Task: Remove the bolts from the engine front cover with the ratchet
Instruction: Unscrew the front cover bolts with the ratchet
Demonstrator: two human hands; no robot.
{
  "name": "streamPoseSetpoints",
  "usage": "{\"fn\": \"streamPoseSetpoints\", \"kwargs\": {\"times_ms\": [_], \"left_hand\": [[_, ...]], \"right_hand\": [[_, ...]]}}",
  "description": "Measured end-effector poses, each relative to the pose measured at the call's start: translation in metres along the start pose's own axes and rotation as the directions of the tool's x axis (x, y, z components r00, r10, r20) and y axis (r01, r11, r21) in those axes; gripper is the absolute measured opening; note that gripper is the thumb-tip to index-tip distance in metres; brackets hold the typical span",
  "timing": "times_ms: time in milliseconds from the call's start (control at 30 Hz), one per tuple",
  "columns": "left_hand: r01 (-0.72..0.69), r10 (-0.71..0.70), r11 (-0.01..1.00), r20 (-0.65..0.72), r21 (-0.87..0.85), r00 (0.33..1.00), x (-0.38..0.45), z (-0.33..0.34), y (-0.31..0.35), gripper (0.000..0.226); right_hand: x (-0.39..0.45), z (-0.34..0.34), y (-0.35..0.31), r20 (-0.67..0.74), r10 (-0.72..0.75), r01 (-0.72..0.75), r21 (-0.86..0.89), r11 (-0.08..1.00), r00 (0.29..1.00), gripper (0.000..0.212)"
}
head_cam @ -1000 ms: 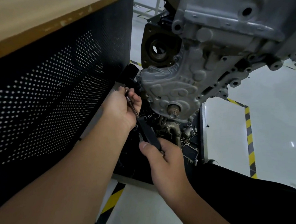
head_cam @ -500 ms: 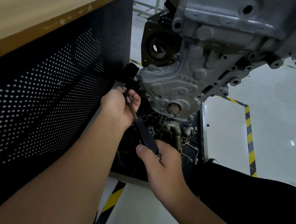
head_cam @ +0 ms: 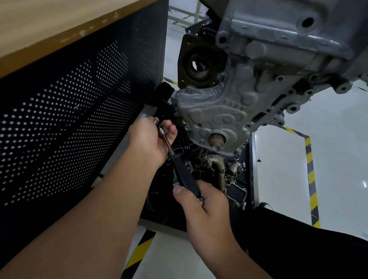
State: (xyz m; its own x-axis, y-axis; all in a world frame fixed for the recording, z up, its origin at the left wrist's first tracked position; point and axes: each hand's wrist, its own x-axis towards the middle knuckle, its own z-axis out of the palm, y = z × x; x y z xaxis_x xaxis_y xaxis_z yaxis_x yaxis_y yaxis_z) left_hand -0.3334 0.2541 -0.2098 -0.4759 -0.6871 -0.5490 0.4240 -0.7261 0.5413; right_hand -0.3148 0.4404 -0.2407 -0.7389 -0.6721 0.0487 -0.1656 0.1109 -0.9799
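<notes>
The grey cast engine front cover [head_cam: 220,111] hangs on the engine block at upper centre, with a crank stub at its lower end. The ratchet [head_cam: 184,174] has a black handle and a thin metal shaft that slants up to the left. My right hand [head_cam: 204,206] grips the handle's lower end. My left hand [head_cam: 151,141] is curled round the ratchet's head end, just left of the cover's lower left edge. The head and the bolt under it are hidden by my fingers.
A wooden-topped bench [head_cam: 56,17] with a black perforated side panel [head_cam: 72,109] stands close on the left. A dark tray [head_cam: 236,186] of loose engine parts lies under the engine. Yellow-black floor tape [head_cam: 311,176] runs on the right and lower centre.
Both hands and the ratchet have kept almost the same place; the handle end and my right hand shifted slightly up and left.
</notes>
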Motion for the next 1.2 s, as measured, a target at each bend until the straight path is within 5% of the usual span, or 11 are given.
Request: {"fn": "streamPoseSetpoints", "kwargs": {"times_ms": [667, 867, 1067, 1200], "left_hand": [[0.028, -0.027, 0.999, 0.05, -0.015, 0.998, -0.007, 0.001, 0.003, 0.019], [0.005, -0.011, 0.994, 0.058, 0.109, 0.998, 0.0, -0.003, 0.003, 0.019], [-0.042, 0.034, 0.952, 0.032, 0.303, 0.999, 0.011, -0.013, -0.007, 0.018], [-0.022, 0.025, 0.939, -0.004, 0.343, 1.0, 0.021, -0.022, -0.016, 0.02]], "right_hand": [[-0.001, -0.002, -0.003, 0.017, -0.02, 0.02, -0.009, 1.0, 1.0, 0.037], [0.003, -0.01, -0.005, 0.048, -0.011, 0.013, -0.049, 0.999, 0.999, 0.04], [0.004, -0.018, -0.004, 0.088, 0.0, 0.019, -0.217, 0.976, 0.996, 0.033], [0.009, -0.028, -0.002, 0.086, -0.068, 0.103, -0.539, 0.836, 0.994, 0.039]]}}
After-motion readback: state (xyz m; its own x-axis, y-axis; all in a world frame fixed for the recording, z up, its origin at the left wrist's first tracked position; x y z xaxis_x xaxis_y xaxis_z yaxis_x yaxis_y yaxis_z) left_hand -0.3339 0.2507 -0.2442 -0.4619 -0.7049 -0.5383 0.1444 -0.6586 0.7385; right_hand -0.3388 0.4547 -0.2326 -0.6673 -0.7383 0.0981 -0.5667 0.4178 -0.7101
